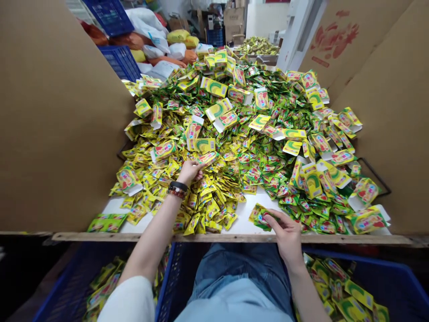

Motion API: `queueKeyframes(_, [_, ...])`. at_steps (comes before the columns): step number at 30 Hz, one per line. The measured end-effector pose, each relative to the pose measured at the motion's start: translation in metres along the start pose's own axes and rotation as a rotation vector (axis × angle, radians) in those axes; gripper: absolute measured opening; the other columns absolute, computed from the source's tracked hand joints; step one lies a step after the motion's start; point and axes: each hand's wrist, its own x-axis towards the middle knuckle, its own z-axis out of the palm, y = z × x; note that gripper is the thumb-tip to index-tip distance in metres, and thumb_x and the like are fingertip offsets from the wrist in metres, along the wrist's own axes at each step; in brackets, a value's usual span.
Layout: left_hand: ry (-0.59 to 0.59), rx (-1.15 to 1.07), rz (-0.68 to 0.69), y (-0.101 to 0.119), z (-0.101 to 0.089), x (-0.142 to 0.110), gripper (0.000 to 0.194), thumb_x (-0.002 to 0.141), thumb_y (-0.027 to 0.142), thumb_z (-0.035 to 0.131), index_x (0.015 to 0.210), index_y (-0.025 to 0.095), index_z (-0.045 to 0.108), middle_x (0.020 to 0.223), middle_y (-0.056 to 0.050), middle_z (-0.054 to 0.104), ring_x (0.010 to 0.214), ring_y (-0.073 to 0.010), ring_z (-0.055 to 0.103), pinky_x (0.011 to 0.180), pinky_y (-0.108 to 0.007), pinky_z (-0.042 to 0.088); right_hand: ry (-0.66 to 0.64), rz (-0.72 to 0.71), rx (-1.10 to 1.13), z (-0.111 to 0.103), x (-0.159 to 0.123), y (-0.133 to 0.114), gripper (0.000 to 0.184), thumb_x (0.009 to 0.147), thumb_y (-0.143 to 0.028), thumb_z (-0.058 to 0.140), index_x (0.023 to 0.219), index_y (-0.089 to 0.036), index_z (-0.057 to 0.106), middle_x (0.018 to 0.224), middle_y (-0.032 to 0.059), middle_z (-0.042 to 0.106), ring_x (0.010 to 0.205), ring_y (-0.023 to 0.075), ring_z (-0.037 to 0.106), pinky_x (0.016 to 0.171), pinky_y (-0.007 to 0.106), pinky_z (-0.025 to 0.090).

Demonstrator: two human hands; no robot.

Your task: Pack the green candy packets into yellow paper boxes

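A large heap of small yellow and green foil sachets (214,179) covers a white table top (241,223), with several flattened yellow cardboard boxes (214,87) lying among them. My left hand (191,172) reaches into the heap, its fingertips on a sachet (208,157). A dark band and a bead bracelet (177,189) circle that wrist. My right hand (286,232) sits near the table's front edge and pinches a small stack of green and yellow sachets (262,217).
Tall cardboard panels (56,116) wall the table at left and right. A wooden strip (234,238) runs along its front edge. Blue plastic crates (362,286) holding sachets and boxes stand below it. Bags, crates and cartons (150,40) are piled behind the heap.
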Motion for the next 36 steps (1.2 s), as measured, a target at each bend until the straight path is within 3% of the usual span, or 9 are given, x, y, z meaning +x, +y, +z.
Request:
queueKeyframes(4, [-0.074,0.003,0.148,0.004,0.008,-0.03,0.023,0.078,0.034,0.068,0.088,0.016,0.058,0.059,0.001,0.064,0.051,-0.013,0.061,0.052,-0.023,0.049,-0.12,-0.092,-0.034,0.005,0.007,-0.007,0.014,0.077,-0.033,0.073,0.087,-0.025,0.077,0.097,0.0054,0.077,0.091,0.0236,0.072,0.077,0.036,0.059])
queueKeyframes(9, [-0.259,0.262,0.523,0.007,0.024,-0.103,0.018,0.081,0.036,0.06,0.08,0.018,0.063,0.064,0.003,0.062,0.051,-0.0095,0.054,0.05,-0.02,0.041,-0.347,-0.269,-0.194,0.013,0.023,-0.027,0.011,0.083,-0.028,0.067,0.089,-0.025,0.076,0.138,0.0095,0.06,0.133,0.0288,0.051,0.097,0.04,0.051])
queueKeyframes(12, [-0.232,0.202,0.529,-0.004,0.05,-0.136,0.026,0.077,0.042,0.068,0.08,0.018,0.058,0.071,0.001,0.062,0.061,-0.0122,0.056,0.057,-0.022,0.044,-0.581,-0.349,-0.287,0.025,0.019,-0.032,0.017,0.09,-0.025,0.057,0.095,-0.025,0.074,0.123,0.0088,0.068,0.122,0.025,0.06,0.099,0.04,0.049])
queueKeyframes(15, [-0.087,0.184,0.544,-0.025,0.077,-0.152,0.032,0.074,0.043,0.071,0.082,0.02,0.051,0.078,0.0,0.059,0.073,-0.0153,0.056,0.069,-0.027,0.046,-0.727,-0.378,-0.368,0.029,0.007,-0.03,0.024,0.094,-0.023,0.049,0.098,-0.025,0.072,0.098,0.0061,0.073,0.092,0.0205,0.067,0.084,0.036,0.053])
queueKeyframes(18, [-0.066,0.179,0.566,-0.044,0.092,-0.16,0.034,0.078,0.043,0.067,0.089,0.021,0.045,0.085,0.0,0.054,0.074,-0.0146,0.054,0.071,-0.028,0.045,-0.619,-0.35,-0.387,0.015,-0.004,-0.031,0.02,0.094,-0.023,0.051,0.096,-0.024,0.071,0.091,0.0051,0.07,0.086,0.0197,0.065,0.078,0.033,0.053])
queueKeyframes(22, [-0.185,0.252,0.651,-0.056,0.102,-0.172,0.041,0.075,0.035,0.067,0.105,0.021,0.042,0.099,-0.003,0.052,0.076,-0.0146,0.053,0.068,-0.027,0.045,-0.164,-0.379,-0.282,-0.006,-0.012,-0.042,0.011,0.091,-0.025,0.059,0.098,-0.026,0.068,0.094,0.0041,0.069,0.094,0.0203,0.064,0.081,0.032,0.051])
queueKeyframes(24, [-0.187,0.305,0.718,-0.059,0.11,-0.177,0.045,0.072,0.029,0.068,0.107,0.021,0.041,0.103,-0.005,0.052,0.084,-0.0175,0.056,0.072,-0.029,0.046,-0.055,-0.453,-0.278,-0.008,-0.012,-0.047,0.012,0.091,-0.025,0.059,0.1,-0.028,0.068,0.095,0.0037,0.068,0.095,0.0207,0.064,0.084,0.034,0.051])
queueKeyframes(31, [-0.174,0.385,0.829,-0.068,0.134,-0.18,0.057,0.066,0.02,0.067,0.117,0.021,0.041,0.107,-0.007,0.058,0.094,-0.0216,0.061,0.077,-0.032,0.049,-0.377,-0.473,-0.742,-0.005,-0.003,-0.057,0.023,0.094,-0.017,0.05,0.102,-0.026,0.07,0.092,0.0038,0.065,0.086,0.0191,0.063,0.077,0.03,0.049])
queueKeyframes(36, [-0.147,0.335,0.885,-0.073,0.137,-0.183,0.046,0.075,0.022,0.062,0.119,0.021,0.046,0.106,-0.009,0.063,0.096,-0.0227,0.065,0.081,-0.034,0.053,-0.294,-0.564,-1.209,0.013,-0.016,-0.061,0.025,0.092,-0.011,0.05,0.097,-0.024,0.07,0.084,0.0077,0.062,0.072,0.0214,0.055,0.062,0.033,0.041])
